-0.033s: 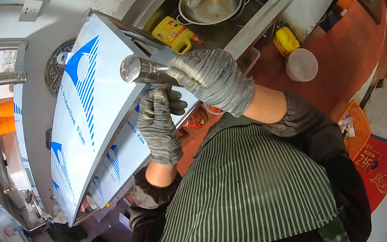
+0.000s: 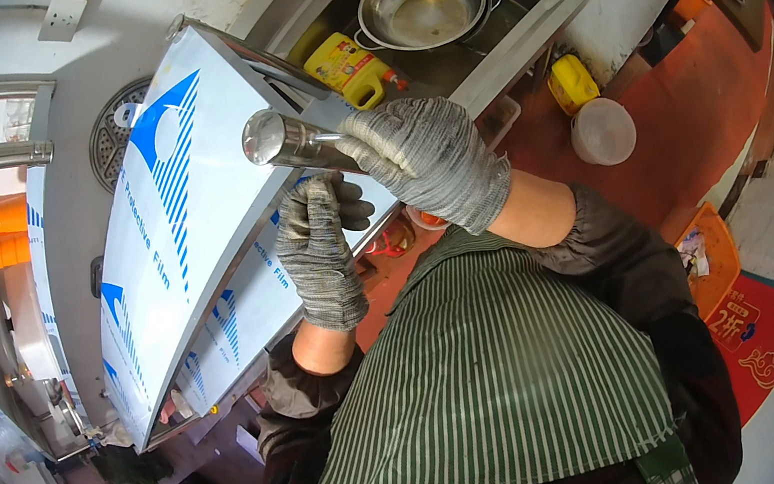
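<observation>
A shiny metal tube (image 2: 298, 142) with a wide, capped end points left from my right hand (image 2: 430, 164). The grey-gloved fingers of that hand wrap its other end. Just below the tube is my left hand (image 2: 320, 253), also in a grey knit glove, its fingers curled closed; whatever may be inside them is hidden. Beside it lies the edge of a large sheet-metal piece (image 2: 150, 249) covered in white film with blue stripes. A second film-covered face (image 2: 249, 299) shows beneath, partly behind my left hand.
Beyond my hands, a steel sink (image 2: 518, 44) holds a two-handled metal pan (image 2: 422, 3) and a yellow bottle (image 2: 349, 66). To the right on the red floor stand a yellow jug (image 2: 571, 83) and a whitish bucket (image 2: 603, 132). An orange bin (image 2: 711, 261) is at lower right.
</observation>
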A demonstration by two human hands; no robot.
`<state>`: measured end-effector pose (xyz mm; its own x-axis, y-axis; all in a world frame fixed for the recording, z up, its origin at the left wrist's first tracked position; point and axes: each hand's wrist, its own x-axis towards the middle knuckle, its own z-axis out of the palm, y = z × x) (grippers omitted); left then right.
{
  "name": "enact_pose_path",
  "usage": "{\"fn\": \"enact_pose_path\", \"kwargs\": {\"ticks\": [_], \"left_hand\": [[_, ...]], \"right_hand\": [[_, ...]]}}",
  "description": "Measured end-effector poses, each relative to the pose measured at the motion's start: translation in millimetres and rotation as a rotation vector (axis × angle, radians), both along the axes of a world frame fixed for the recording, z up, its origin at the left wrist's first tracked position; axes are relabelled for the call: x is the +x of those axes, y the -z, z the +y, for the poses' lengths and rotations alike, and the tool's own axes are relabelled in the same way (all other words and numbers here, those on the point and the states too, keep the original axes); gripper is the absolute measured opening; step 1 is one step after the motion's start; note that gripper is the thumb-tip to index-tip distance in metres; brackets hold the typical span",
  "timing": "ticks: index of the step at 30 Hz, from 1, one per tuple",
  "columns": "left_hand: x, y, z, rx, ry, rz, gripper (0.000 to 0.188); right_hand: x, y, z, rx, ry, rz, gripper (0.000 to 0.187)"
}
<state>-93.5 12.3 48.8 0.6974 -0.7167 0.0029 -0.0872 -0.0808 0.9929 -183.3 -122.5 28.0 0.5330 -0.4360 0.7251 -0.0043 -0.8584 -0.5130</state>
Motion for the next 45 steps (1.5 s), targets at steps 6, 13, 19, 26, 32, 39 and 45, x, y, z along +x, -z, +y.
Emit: {"fn": "enact_pose_path", "kwargs": {"ticks": [6,13,19,26,32,39,45], "left_hand": [[13.1,12.5,-10.8,-0.145,-0.111,-0.013,0.026],[14.3,7.7,-12.9,0.017,0.025,-0.004,0.023],[10.9,8.1,-14.2,0.026,-0.021,-0.023,0.021],[15.2,9.0,-11.8,0.125,-0.010,-0.036,0.022],[16.9,9.2,-6.9,0.155,0.025,-0.022,0.027],[12.0,21.8,1.7,-0.019,-0.056,-0.275,0.024],[-3.5,14.2,6.8,0.102,0.300,-0.291,0.023]], "right_hand": [[-9.1,-5.0,-4.9,-0.374,0.065,0.181,0.032],[-7.7,-15.4,-2.6,-0.201,-0.024,0.278,0.022],[-3.3,-18.7,0.6,0.032,-0.063,0.206,0.019],[-5.8,-24.2,5.2,0.426,-0.138,0.073,0.025],[-8.8,-40.2,9.5,0.803,-0.215,0.099,0.023],[-16.3,-58.6,3.3,1.329,-0.397,0.145,0.028],[-12.1,-64.8,-26.7,1.324,-0.553,0.441,0.027]]}}
